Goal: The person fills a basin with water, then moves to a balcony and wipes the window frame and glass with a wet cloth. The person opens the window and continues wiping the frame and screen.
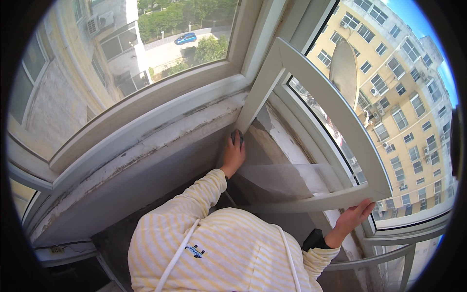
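Observation:
A white window-type frame (334,91) stands tilted before me, spanning from the corner of the windows down towards my chest. My right hand (355,215) grips its lower right corner, thumb and fingers on the edge. At its left side, my left hand (235,153) holds a small dark object (237,138) against the frame's edge; what the object is cannot be made out. Behind or within the frame hangs a thin translucent sheet (281,179), wrinkled and partly loose. The frame's near left part is hidden by my body.
A large fixed window (146,91) fills the left, above a peeling plaster sill (146,149). To the right is an open-air side with another window frame (412,224) and a satellite dish (343,73) outside. A power socket (56,250) with wires sits low left.

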Tool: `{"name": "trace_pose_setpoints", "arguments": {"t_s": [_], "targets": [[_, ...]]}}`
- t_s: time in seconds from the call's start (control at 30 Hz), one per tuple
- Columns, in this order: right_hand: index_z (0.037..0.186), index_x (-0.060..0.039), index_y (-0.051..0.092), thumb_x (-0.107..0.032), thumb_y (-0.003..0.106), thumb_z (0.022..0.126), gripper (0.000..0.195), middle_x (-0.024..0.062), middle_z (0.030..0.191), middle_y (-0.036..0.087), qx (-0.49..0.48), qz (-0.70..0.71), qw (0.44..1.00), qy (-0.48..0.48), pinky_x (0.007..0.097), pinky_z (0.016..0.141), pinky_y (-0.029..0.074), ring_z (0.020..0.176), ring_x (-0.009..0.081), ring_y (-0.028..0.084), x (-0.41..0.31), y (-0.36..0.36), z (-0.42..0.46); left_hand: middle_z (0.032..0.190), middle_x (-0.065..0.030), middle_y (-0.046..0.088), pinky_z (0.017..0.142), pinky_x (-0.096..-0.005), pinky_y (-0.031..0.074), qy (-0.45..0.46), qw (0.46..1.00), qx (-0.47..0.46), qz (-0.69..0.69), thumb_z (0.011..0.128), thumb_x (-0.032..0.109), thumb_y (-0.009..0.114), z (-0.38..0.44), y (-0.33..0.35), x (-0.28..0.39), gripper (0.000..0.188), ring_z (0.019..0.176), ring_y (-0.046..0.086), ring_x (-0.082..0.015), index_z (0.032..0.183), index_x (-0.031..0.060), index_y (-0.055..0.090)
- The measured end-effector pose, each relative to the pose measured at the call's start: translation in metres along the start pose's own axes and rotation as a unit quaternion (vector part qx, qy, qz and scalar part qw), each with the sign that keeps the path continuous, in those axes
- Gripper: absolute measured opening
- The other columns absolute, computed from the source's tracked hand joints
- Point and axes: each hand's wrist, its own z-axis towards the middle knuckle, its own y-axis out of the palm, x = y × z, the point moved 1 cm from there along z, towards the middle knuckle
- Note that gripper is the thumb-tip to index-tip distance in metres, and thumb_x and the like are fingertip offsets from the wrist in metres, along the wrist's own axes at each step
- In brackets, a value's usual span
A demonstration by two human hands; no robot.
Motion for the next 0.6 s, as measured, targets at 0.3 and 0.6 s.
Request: {"name": "trace_pose_setpoints", "arguments": {"t_s": [0.3,0.6], "targets": [[0.144,-0.0017,0.033,-0.041,0.049,0.101,0.061,0.0108,0.135,0.047,-0.013,-0.022,0.999,-0.019,0.0321,0.101,0.037,0.118,0.0179,0.047,0.001,-0.002,0.000,0.121,-0.0323,0.047,0.080,-0.0511,0.051,-0.121,0.988,-0.078,-0.058,0.097,0.029,0.049,-0.001,0.028,-0.035,0.051,0.097,0.058,-0.0494,0.142,0.0084,0.038],[0.145,-0.0014,0.032,-0.043,0.050,0.100,0.064,0.0109,0.134,0.048,-0.014,-0.005,1.000,-0.012,0.0316,0.100,0.037,0.117,0.0175,0.047,0.009,0.008,0.004,0.119,-0.0317,0.046,0.079,-0.0489,0.051,-0.009,0.994,0.050,-0.095,0.096,0.026,0.051,0.033,0.006,-0.012,0.053,0.095,0.057,-0.0488,0.144,0.0094,0.036]]}}
